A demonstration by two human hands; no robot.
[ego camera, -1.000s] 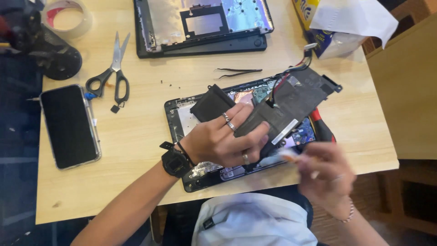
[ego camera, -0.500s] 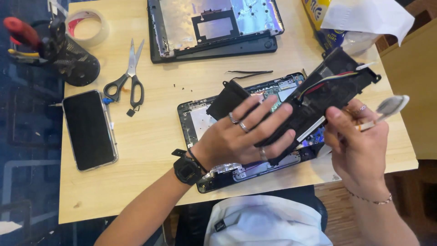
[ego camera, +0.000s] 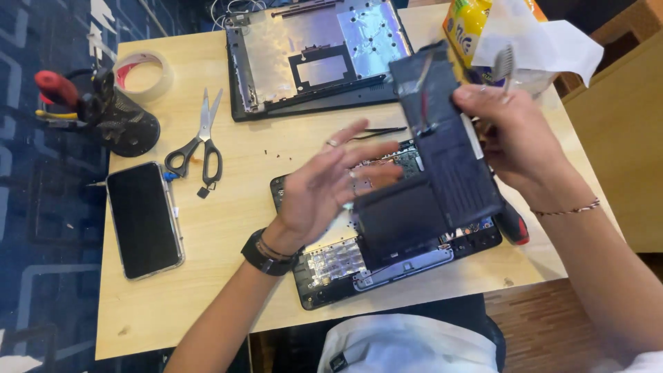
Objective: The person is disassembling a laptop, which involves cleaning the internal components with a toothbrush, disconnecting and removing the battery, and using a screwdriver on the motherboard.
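Lifting clear of the opened laptop base (ego camera: 331, 273), the black battery pack (ego camera: 442, 173) is up in the air, tilted, its upper end gripped by the right hand (ego camera: 518, 138), fingers clamped on its right edge along with a small pale tool (ego camera: 504, 65) poking up between them. Left hand (ego camera: 324, 190) is spread wide, fingers apart and flat, hovering just beside the pack's lower left block; whether the fingertips actually touch it, I cannot tell. A black watch (ego camera: 266, 254) sits on that wrist, a thin bracelet (ego camera: 570, 208) on the other. Below the pack, the laptop base lies at the table's near edge, circuit boards showing. Further back, the laptop's removed bottom cover (ego camera: 311, 59) lies inside-up. Tweezers (ego camera: 376, 131) rest between the two. Off to the left: scissors (ego camera: 200, 148), a dark phone (ego camera: 143, 220) face-up, a roll of tape (ego camera: 141, 76), a black mesh holder (ego camera: 117, 117) tipped over with a red-handled tool (ego camera: 56, 88). A red-handled screwdriver (ego camera: 512, 224) peeks out at the base's right side.
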